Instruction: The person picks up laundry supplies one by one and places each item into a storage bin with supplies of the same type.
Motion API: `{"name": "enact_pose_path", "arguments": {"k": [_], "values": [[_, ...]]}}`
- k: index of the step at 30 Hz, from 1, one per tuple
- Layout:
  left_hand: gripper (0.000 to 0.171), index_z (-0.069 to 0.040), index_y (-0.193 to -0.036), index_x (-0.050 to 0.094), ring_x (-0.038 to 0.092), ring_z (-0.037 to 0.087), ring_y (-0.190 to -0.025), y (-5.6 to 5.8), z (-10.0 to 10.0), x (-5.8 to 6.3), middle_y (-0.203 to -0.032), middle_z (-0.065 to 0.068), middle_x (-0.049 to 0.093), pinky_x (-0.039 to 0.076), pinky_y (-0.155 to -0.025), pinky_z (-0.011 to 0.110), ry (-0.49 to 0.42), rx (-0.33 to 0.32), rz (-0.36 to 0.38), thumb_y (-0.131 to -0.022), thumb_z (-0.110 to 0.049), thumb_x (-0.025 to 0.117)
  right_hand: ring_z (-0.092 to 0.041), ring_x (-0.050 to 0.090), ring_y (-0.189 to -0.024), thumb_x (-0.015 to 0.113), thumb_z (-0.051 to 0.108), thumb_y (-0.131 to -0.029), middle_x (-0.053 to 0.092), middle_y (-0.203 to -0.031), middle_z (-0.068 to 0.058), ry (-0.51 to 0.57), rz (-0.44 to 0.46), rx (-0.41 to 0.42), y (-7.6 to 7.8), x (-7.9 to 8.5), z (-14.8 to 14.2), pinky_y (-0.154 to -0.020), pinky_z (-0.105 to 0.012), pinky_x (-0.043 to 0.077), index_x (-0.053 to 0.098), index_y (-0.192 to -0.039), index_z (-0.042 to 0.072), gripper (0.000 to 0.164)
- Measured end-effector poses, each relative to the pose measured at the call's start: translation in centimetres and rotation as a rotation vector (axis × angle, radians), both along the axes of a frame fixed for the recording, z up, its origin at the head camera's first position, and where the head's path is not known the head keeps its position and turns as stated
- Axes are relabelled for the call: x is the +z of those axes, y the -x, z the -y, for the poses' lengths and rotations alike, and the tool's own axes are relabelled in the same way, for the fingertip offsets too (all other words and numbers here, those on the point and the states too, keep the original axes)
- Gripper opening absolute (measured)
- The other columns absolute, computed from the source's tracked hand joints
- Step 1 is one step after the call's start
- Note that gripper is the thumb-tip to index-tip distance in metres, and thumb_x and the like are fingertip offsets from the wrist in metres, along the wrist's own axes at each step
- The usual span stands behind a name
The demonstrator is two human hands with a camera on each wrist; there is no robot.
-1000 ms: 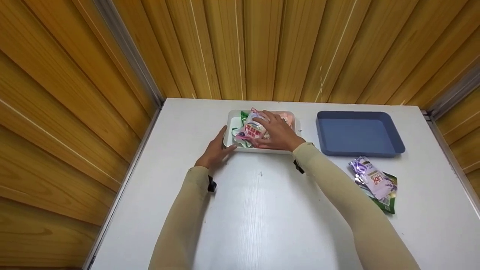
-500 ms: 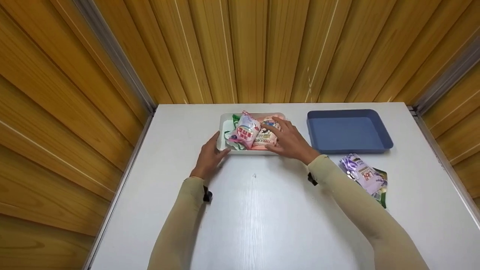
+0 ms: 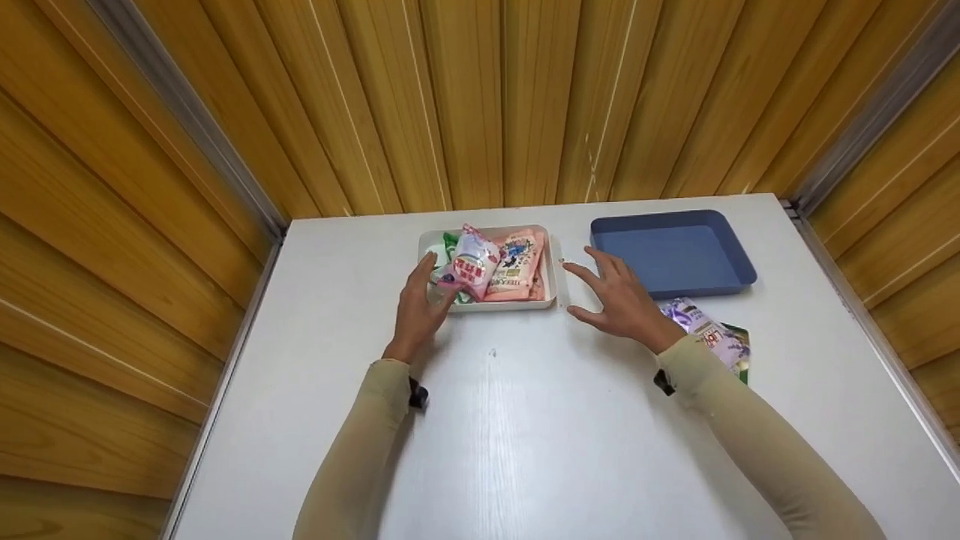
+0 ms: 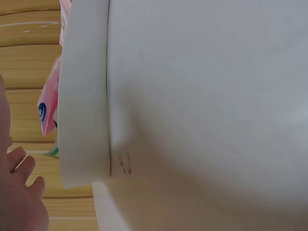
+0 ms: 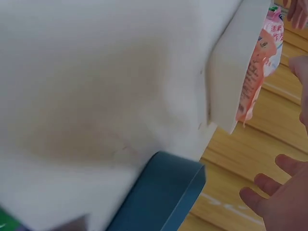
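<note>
In the head view a white tray (image 3: 517,306) holds several packets. A white-and-pink packet (image 3: 474,262) lies tilted on top, beside a peach-pink packet (image 3: 514,262); a green-edged packet (image 3: 450,243) shows partly beneath. My left hand (image 3: 417,311) is at the tray's front left corner, thumb and fingers spread; contact with the tray is unclear. My right hand (image 3: 621,300) hovers between the white tray and the blue tray (image 3: 667,259), fingers spread, holding nothing. In the right wrist view the right hand's fingers (image 5: 269,185) stand apart from the white tray's wall (image 5: 231,72).
A purple packet (image 3: 714,337) lies on a green packet (image 3: 742,366) in front of the blue tray, partly behind my right wrist. Yellow wood-look panels (image 3: 465,105) rise behind the white table (image 3: 487,420).
My right hand has left the white-and-pink packet, passed over the peach-pink one and moved right, out of the white tray. My left hand stays by the tray's left end. The head view has shifted.
</note>
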State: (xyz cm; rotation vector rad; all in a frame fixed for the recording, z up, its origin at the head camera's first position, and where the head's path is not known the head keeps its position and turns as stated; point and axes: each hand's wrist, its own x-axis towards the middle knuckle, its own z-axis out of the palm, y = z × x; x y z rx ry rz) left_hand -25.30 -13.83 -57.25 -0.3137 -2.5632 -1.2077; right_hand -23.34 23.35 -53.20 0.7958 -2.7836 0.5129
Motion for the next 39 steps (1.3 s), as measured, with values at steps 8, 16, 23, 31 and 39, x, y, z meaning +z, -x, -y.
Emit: {"name": "enact_pose_path", "arguments": {"k": [8, 16, 23, 31, 39], "values": [[0.073, -0.003, -0.156, 0.042, 0.037, 0.029, -0.15, 0.2, -4.5, 1.0, -0.161, 0.012, 0.041, 0.03, -0.122, 0.045, 0.002, -0.111, -0.071, -0.095, -0.027, 0.076, -0.053, 0.036, -0.138, 0.079, 0.045, -0.089, 0.031, -0.161, -0.024, 0.007, -0.009, -0.066, -1.8, -0.6, -3.4, -0.106, -0.074, 0.034, 0.048, -0.154, 0.024, 0.075], [0.07, -0.006, -0.157, 0.041, 0.038, 0.029, -0.149, 0.1, -9.2, 1.5, -0.161, 0.013, 0.042, 0.031, -0.122, 0.046, 0.027, -0.241, -0.089, -0.099, -0.033, 0.07, -0.054, 0.034, -0.14, 0.078, 0.047, -0.089, 0.027, -0.163, -0.023, -0.009, 0.027, -0.118, -3.4, -1.2, -6.0, -0.107, -0.075, 0.032, 0.047, -0.154, 0.026, 0.076], [0.07, -0.014, -0.162, 0.032, 0.031, 0.025, -0.153, 0.3, -13.1, 2.0, -0.165, 0.008, 0.035, 0.023, -0.125, 0.045, 0.135, -0.343, -0.004, -0.104, -0.042, 0.06, -0.056, 0.033, -0.139, 0.078, 0.047, -0.09, 0.028, -0.162, -0.025, -0.006, 0.065, -0.182, -4.7, -1.5, -8.5, -0.105, -0.076, 0.031, 0.045, -0.156, 0.025, 0.077], [0.078, -0.01, -0.162, 0.031, 0.028, 0.022, -0.154, 1.0, -16.9, 2.3, -0.166, 0.007, 0.034, 0.016, -0.127, 0.039, 0.305, -0.414, 0.003, -0.102, -0.053, 0.057, -0.056, 0.036, -0.135, 0.08, 0.044, -0.088, 0.032, -0.159, -0.027, -0.012, 0.079, -0.24, -5.9, -2.4, -10.2, -0.106, -0.076, 0.031, 0.045, -0.155, 0.024, 0.078], [0.091, -0.012, -0.163, 0.028, 0.027, 0.022, -0.154, 1.6, -20.2, 1.8, -0.166, 0.007, 0.033, 0.016, -0.127, 0.042, 0.364, -0.369, 0.041, -0.095, -0.061, 0.064, -0.059, 0.031, -0.138, 0.079, 0.048, -0.089, 0.026, -0.161, -0.03, -0.032, 0.17, -0.329, -7.1, -2.7, -11.3, -0.107, -0.079, 0.026, 0.038, -0.159, 0.025, 0.084]]}}
